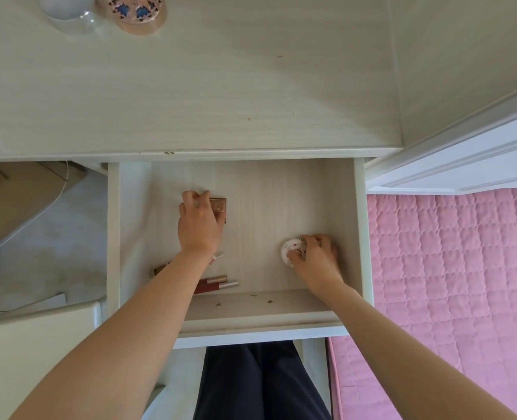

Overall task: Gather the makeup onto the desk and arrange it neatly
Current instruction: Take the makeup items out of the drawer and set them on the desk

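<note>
Lip tubes [218, 283] lie untouched near drawer [360, 237] front. Left hand [199, 225] curls on brown compact [219, 204]; right hand [318, 256] grips round white case [290, 250]. Loose pinch: either may slip.

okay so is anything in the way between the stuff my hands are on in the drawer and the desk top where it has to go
Nothing visible blocks it. The left hand is on the brown compact and the right hand on the round white case in the open drawer. The desk top just beyond is bare, apart from the patterned compact and clear jar at its far left.
</note>
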